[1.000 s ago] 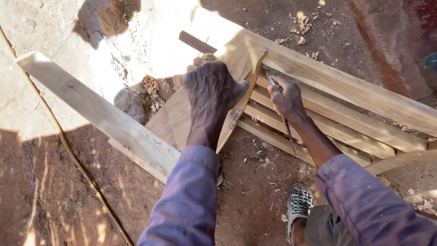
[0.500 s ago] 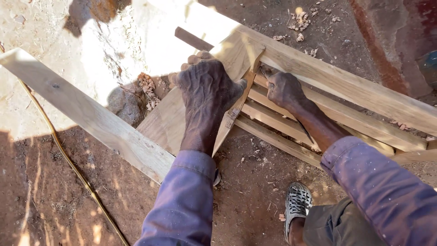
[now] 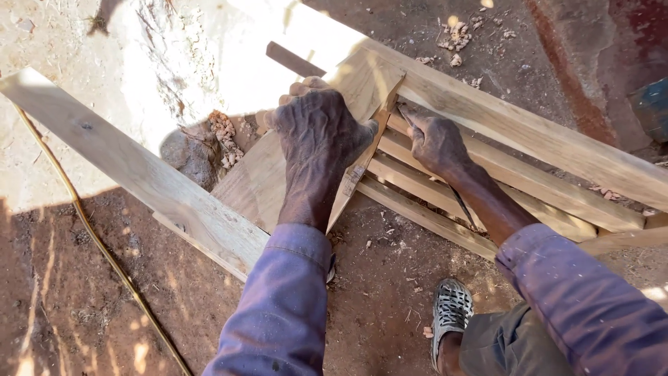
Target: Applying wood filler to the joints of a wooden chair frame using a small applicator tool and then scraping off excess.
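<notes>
My left hand (image 3: 320, 139) is clamped over the upper edge of a wide pale board (image 3: 254, 184) that lies tilted across the other timber. My right hand (image 3: 435, 143) sits just right of it, closed around a thin pencil-like stick (image 3: 403, 113). The stick's dark tip touches the wood beside the board's right edge. Both arms wear purple sleeves. Under the hands lie several narrow slats (image 3: 417, 191) and a long thick beam (image 3: 529, 136) that runs toward the right.
A long plank (image 3: 118, 163) slants across the left, on dirt ground. A yellow cord (image 3: 104, 254) trails beneath it. A stone (image 3: 182, 150) and wood chips lie behind the board. A dark wood strip (image 3: 292, 59) sticks out at the top. My sandalled foot (image 3: 452, 313) is at the bottom.
My right hand has slid left along the slats to the board's right edge, stick tip now on the wood. The left hand has kept its grip on the board.
</notes>
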